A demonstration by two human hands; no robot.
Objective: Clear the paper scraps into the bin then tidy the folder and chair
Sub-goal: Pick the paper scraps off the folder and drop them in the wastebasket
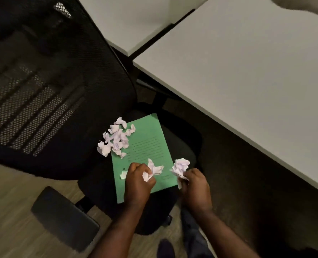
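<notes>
A green folder (147,144) lies on the seat of a black mesh office chair (48,94). A heap of crumpled white paper scraps (115,139) sits on the folder's far left corner and partly on the seat. My left hand (138,181) grips a crumpled scrap (154,169) over the folder's near half. My right hand (196,187) grips another crumpled scrap (181,166) just past the folder's right edge. One small flat scrap (123,175) lies on the folder beside my left hand. No bin is in view.
White desks (247,75) stand to the right and behind the chair, their edge close to the seat. The chair's armrest (65,218) juts out at lower left over the wood-look floor. My legs and a shoe (165,248) are below my hands.
</notes>
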